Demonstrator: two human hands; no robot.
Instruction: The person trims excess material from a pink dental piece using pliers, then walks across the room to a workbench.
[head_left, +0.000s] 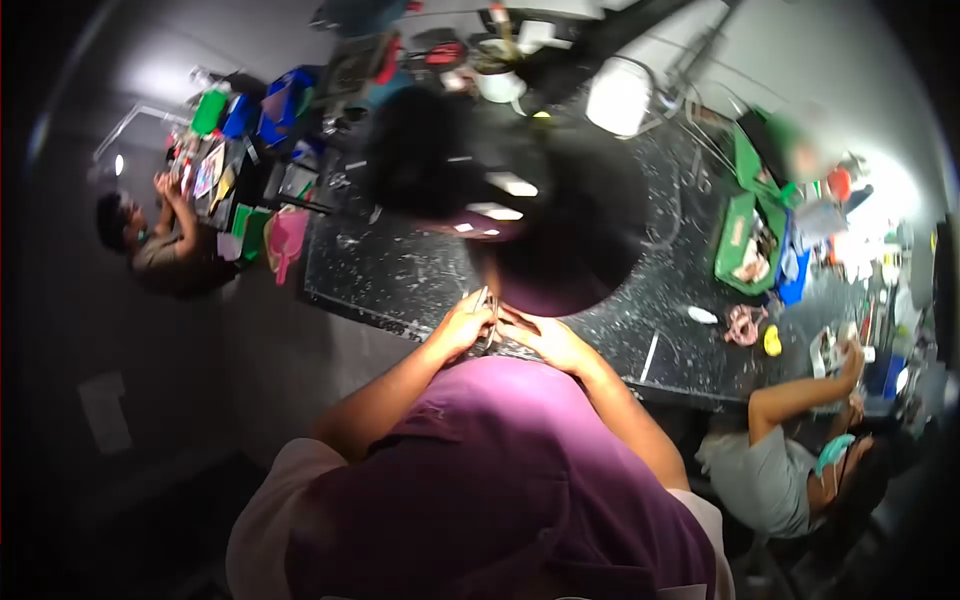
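My left hand is closed at the front edge of the dark speckled table. In its fingers is a slim metal tool, perhaps tweezers; its exact kind is too small to tell. My right hand meets it from the other side, fingers pressed together by the tool. Whatever small thing lies between the fingertips cannot be made out. A large, blurred dark rounded object with bright reflections hangs just beyond the hands and hides part of the tabletop.
A white lamp head is at the back. Right of centre stands a green box with items inside, near a yellow piece and a white piece. One person sits right, another left, beside a pink dustpan.
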